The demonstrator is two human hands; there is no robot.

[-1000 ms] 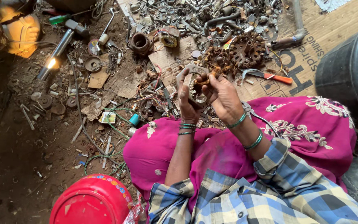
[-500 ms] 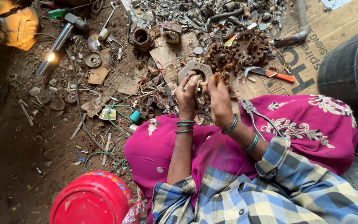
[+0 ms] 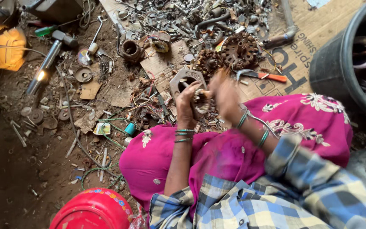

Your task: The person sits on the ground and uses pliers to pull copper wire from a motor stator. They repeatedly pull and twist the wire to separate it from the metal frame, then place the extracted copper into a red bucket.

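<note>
the small wound part [image 3: 201, 101] sits between the left hand [image 3: 186, 103] and the right hand [image 3: 225, 98], above the lap. just behind them a metal housing [image 3: 186, 80] lies on the cardboard sheet [image 3: 166, 59]. farther back are 2 rotor cores [image 3: 229, 53]; pliers [image 3: 261, 76] lie right of the housing. a tub [image 3: 339, 68] stands at far right, a round container [image 3: 92, 210] at lower left.

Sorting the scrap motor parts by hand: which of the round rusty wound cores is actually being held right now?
The small wound core gripped by the left hand, with the blurred right hand beside it. The two larger rusty cores lie untouched on the cardboard beyond.
</note>
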